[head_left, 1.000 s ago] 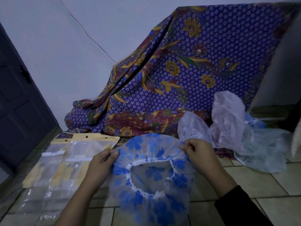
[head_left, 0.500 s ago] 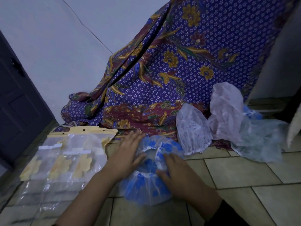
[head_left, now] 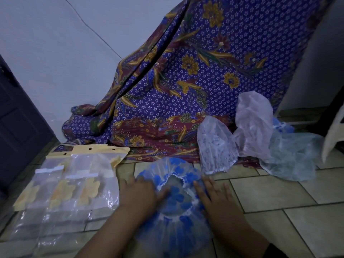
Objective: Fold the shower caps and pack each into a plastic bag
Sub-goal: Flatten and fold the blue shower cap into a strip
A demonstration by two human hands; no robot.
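Blue-black is the door (head_left: 18, 127) at the far left edge of my view. Next to it, a pile of plastic bags (head_left: 61, 192) lies flat on the tiled floor (head_left: 279, 192). The bags are see-through with yellow card inside. They lie on top of each other, so I cannot count them for sure.

Then comes the left hand (head_left: 137, 194). Its fingers are straight and spread wide. It holds nothing and presses flat on the left side of the shower cap (head_left: 173, 198).

The shower cap lies on the floor right in front of me, just beside the bags. It is one round cap of thin clear plastic with bright blue flowers on it. A white frilly rim goes around the hole, and the hole faces up. I can see the cap's bottom layer through the hole. The plastic is puffy and wrinkled around the edge.

The right hand (head_left: 214, 196) lies on the right side of the cap. Its fingers are straight and spread too, pressing down, gripping nothing. So I count two hands on one cap.

Behind it all hangs one big purple cloth (head_left: 186, 81) with gold flowers.

Farther right I count three more caps in a heap, touching each other: a white cap (head_left: 216, 148), a pink cap (head_left: 255, 125) and a pale blue cap (head_left: 292, 157). A bit of blue peeks out behind them, and I cannot tell what it is.
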